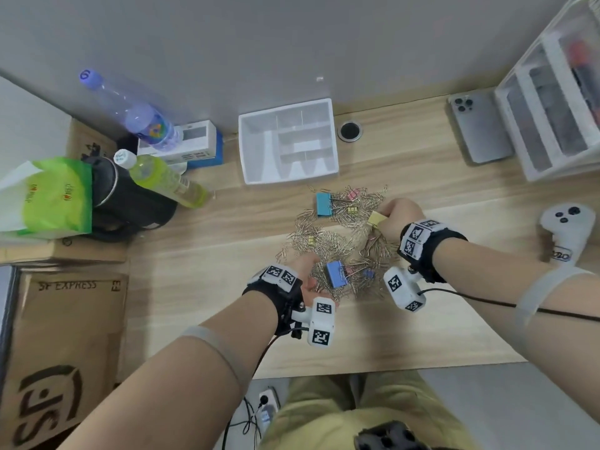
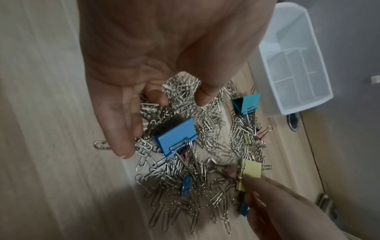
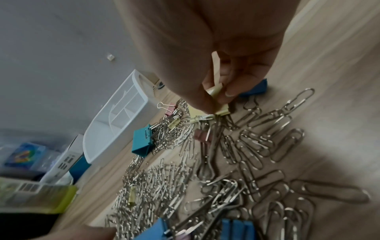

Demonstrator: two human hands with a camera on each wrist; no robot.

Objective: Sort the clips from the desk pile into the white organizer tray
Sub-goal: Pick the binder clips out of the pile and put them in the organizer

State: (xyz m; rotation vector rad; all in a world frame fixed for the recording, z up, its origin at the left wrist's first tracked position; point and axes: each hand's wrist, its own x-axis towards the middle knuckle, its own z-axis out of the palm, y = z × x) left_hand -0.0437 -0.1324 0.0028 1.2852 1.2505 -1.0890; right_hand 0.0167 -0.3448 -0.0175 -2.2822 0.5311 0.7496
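A pile of silver paper clips (image 1: 337, 245) with coloured binder clips mixed in lies on the wooden desk, in front of the white organizer tray (image 1: 256, 147). My right hand (image 1: 386, 213) pinches a yellow binder clip (image 1: 376, 219) at the pile's right edge, between thumb and forefinger (image 3: 197, 97). My left hand (image 1: 311, 266) hovers over the pile's near left side, its fingers (image 2: 123, 138) loosely bent and holding nothing. A large blue binder clip (image 2: 176, 138) lies just beside them. A teal binder clip (image 1: 324, 204) lies nearer the tray. The tray's compartments (image 2: 296, 76) look empty.
Bottles (image 1: 162, 177), a black pouch and boxes crowd the desk's left. A phone (image 1: 477, 128) and a clear drawer unit (image 1: 552, 108) stand at the back right, and a white controller (image 1: 566, 228) at the right edge. A cable hole (image 1: 349, 130) sits beside the tray.
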